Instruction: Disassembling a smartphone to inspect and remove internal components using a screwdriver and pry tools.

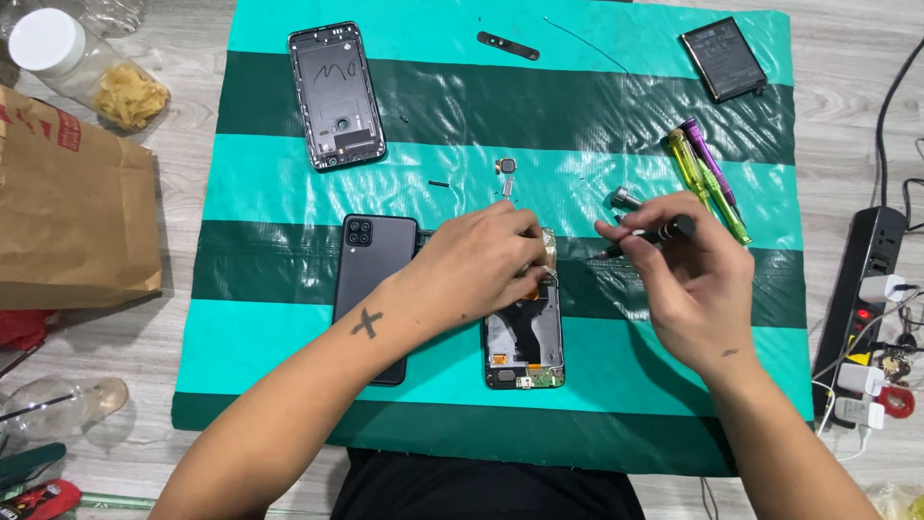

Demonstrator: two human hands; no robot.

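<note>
The opened phone (525, 342) lies board-up on the striped teal mat (289, 183), near its front edge. The left hand (481, 265) presses on the phone's upper end, fingers curled together over it. The right hand (688, 279) pinches a black screwdriver (654, 234) just beside it. A black back cover (371, 289) lies left; yellow and purple screwdrivers (707, 178) lie right.

A brown paper bag (72, 207) with red printing lies at nine o'clock, off the mat's left edge, crumpled and flat on the floor. At eleven o'clock, a clear plastic jar (82, 72) with a white lid rests on its side, yellowish contents visible inside. A dark rectangular battery pack (723, 59) carrying a pale label sits at one o'clock on the mat's far corner. No lit screen is visible.
</note>
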